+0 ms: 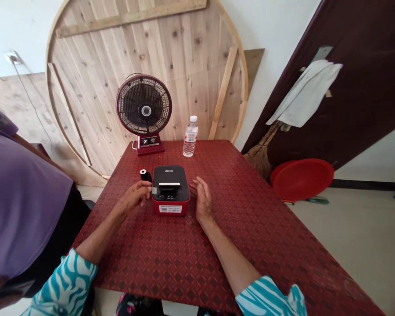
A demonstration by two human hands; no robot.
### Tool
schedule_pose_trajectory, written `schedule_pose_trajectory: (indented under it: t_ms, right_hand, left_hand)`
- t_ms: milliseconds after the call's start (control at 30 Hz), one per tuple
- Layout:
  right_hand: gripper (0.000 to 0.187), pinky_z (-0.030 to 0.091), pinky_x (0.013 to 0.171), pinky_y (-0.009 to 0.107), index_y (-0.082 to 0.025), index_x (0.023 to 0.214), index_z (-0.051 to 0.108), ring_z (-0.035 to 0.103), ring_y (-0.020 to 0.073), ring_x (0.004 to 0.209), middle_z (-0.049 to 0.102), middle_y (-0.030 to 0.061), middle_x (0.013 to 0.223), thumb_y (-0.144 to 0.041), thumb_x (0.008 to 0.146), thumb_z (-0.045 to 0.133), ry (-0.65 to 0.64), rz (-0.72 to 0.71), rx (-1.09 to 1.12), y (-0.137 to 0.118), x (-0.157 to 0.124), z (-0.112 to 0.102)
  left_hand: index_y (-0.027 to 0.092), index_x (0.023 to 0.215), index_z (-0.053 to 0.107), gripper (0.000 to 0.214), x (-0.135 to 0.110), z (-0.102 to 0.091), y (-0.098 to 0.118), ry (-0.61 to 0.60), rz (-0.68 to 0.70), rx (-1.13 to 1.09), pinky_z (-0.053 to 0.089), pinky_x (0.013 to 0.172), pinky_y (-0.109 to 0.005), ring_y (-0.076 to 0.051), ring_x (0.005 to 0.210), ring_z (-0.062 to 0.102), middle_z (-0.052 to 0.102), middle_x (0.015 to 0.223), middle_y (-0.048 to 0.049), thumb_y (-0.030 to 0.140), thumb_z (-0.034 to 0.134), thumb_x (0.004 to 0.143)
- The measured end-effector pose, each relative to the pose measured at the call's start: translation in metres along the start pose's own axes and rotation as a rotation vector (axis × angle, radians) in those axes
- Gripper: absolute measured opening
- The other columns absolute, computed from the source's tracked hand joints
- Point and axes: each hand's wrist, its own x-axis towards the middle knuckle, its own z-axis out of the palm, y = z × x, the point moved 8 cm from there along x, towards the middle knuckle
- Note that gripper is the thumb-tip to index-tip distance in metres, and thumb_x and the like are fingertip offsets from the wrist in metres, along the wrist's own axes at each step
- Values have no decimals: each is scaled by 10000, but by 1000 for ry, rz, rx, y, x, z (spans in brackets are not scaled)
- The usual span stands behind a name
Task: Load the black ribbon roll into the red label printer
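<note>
Watching remotely, I judge the device (170,191) mid-frame closed up, its lid (171,177) apparently down, the black roll (145,176) left outside, just left. Left grip (150,186) meets its edge, pinch unclear; right grip (195,183) is parted, empty.

We see white walls (276,26), socket (13,56) with cord (28,95) at left; big round wooden panel (158,52) standing behind red patterned table (237,193); on our right, dark maroon door (365,66), pale floor (342,232), dark skirting (365,185) along wall's foot
</note>
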Motion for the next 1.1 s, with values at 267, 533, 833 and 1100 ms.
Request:
schedule_pose_trajectory:
  t_ms: [267, 533, 833, 1100]
  right_hand:
    - [502, 526, 773, 372, -209, 1134, 587, 668, 207, 894, 666, 111, 1126, -575, 799, 512, -77, 32, -117, 10, -1, 4]
    - [462, 547, 772, 372, -211, 1136, 594, 676, 205, 902, 684, 107, 1111, -542, 836, 477, -110, 4, -152, 9, -1, 7]
    - [424, 550, 785, 378, -218, 1113, 622, 677, 207, 906, 709, 84, 1065, -521, 854, 476, -131, -47, -197, 3, -5, 7]
    - [432, 553, 753, 367, -228, 1110, 624, 678, 203, 876, 716, 80, 1035, -541, 860, 463, -142, -104, -215, -2, -3, 9]
  left_hand:
    - [197, 772, 472, 335, 13, 3, -11, -61, -176, 29, 127, 313, -163, -36, 270, 315, 515, 458, 93, 314, 721, 580]
    - [190, 728, 437, 434, 15, 6, -16, -150, -258, -63, 106, 306, -136, -1, 282, 275, 537, 497, 81, 320, 796, 523]
    - [197, 730, 421, 403, 16, 4, -26, -101, -250, -101, 126, 314, -138, -31, 296, 359, 542, 504, 74, 291, 774, 560]
    - [202, 757, 429, 357, 10, 5, -16, -62, -188, -51, 164, 329, -141, -42, 302, 374, 539, 500, 77, 283, 739, 598]
